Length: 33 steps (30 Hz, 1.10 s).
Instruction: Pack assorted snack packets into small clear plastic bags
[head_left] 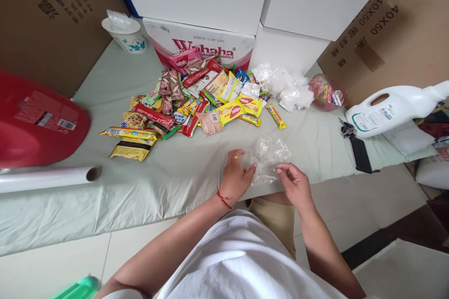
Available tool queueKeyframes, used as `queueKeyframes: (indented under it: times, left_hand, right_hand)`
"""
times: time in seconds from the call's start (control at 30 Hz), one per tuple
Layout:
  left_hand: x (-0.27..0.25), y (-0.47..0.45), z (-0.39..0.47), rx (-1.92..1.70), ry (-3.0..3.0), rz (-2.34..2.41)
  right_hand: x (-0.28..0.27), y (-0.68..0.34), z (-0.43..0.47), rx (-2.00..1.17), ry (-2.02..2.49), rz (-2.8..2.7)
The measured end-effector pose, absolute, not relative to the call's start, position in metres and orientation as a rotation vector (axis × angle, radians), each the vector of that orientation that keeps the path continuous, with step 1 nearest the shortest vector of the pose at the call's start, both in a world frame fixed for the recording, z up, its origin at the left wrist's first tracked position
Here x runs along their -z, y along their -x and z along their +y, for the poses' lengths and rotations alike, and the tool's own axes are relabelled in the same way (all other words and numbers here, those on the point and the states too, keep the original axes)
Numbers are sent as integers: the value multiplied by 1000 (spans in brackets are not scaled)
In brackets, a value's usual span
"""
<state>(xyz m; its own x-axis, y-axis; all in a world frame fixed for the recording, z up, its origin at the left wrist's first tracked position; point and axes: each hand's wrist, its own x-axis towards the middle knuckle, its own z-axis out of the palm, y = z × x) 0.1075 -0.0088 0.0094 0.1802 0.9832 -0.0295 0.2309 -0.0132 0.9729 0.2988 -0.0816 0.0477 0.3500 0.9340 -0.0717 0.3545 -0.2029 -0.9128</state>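
Observation:
A crumpled clear plastic bag (271, 152) lies at the front of the cloth-covered table, between my two hands. My left hand (236, 176), with a ring and a red string bracelet, is curled at the bag's left side. Its thumb touches the film and its lower fingers are partly hidden. On the other side, my right hand (296, 185) pinches the bag's edge between thumb and fingers. Just beyond is a heap of packaged snacks (196, 98), among them a pink-beige packet (210, 124) and a small yellow-orange stick packet (276, 117).
Crumpled clear bags (291, 86) and a reddish clear bowl of snacks (328, 92) stand behind right. A white jug (389, 110) and keys with a black case (359, 152) lie farther right. At left are a red container (38, 121), a roll (49, 177) and a paper cup (126, 37).

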Motion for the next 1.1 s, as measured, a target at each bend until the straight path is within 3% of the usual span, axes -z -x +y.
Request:
queueKeyframes:
  times: [0.27, 0.73, 0.93, 1.1]
  left_hand:
    - [-20, -125, 27, -665, -1675, 1170]
    - [-46, -150, 76, -552, -1745, 1042]
    - [-37, -127, 45, -948, -1375, 1378]
    - [-24, -102, 4, -961, -1045, 1423]
  right_hand:
    - [-45, -308, -91, -725, 1683, -1370]
    - [-32, -333, -103, -710, 1672, -1303]
    - [-15, -342, -126, -809, 1837, -937]
    - [-31, -367, -133, -1003, 1814, -1079]
